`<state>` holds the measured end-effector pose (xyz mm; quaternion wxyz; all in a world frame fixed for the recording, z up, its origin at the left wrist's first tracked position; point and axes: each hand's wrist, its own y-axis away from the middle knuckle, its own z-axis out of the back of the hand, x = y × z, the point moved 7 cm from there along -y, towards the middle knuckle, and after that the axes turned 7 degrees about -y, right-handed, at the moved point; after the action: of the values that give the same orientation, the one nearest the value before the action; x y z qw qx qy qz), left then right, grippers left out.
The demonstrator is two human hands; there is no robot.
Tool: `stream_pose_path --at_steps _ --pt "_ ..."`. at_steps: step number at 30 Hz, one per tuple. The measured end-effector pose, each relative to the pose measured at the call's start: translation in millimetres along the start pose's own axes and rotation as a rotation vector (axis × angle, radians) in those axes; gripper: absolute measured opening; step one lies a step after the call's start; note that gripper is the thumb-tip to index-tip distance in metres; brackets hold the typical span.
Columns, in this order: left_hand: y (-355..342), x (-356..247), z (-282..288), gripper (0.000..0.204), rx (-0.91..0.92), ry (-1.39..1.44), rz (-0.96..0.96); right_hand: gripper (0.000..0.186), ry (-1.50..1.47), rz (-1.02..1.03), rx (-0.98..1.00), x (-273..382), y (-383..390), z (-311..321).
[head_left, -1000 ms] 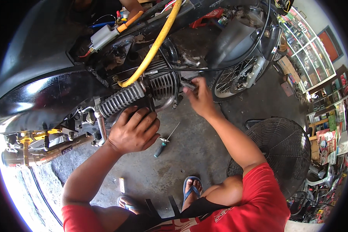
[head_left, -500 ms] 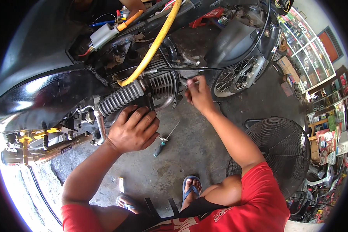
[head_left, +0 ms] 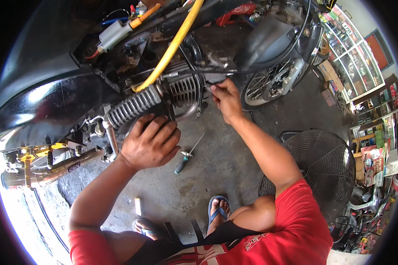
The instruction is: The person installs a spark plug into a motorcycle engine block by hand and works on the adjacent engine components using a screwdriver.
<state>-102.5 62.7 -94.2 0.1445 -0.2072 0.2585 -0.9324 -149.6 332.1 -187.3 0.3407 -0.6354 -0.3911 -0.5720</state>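
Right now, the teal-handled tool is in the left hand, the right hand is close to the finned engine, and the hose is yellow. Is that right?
No: the teal-handled tool lies on the floor, not in the left hand, as the head view shows. The right hand is close to the finned engine, and the hose is yellow.

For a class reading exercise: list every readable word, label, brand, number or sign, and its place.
I copy no wording; text stands on:
Red shirt: pale print, front.
Glass display case: short label.
Exhaust muffler: label, too small.
Red-and-white package: partly blurred.
Red object, top: white lettering.
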Motion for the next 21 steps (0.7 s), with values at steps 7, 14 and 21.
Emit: stream_pose_path --at_steps 7,14,21 --pt "35 -93 -44 0.033 0.017 0.444 -0.239 0.015 0.033 -0.013 0.044 7 0 7" --pt "155 -169 -219 0.057 0.936 0.46 0.558 0.012 -0.153 -0.206 0.153 8 0 2" --pt "165 -157 -186 0.04 0.724 0.826 0.732 0.011 -0.147 -0.095 0.206 -1 -6 20"
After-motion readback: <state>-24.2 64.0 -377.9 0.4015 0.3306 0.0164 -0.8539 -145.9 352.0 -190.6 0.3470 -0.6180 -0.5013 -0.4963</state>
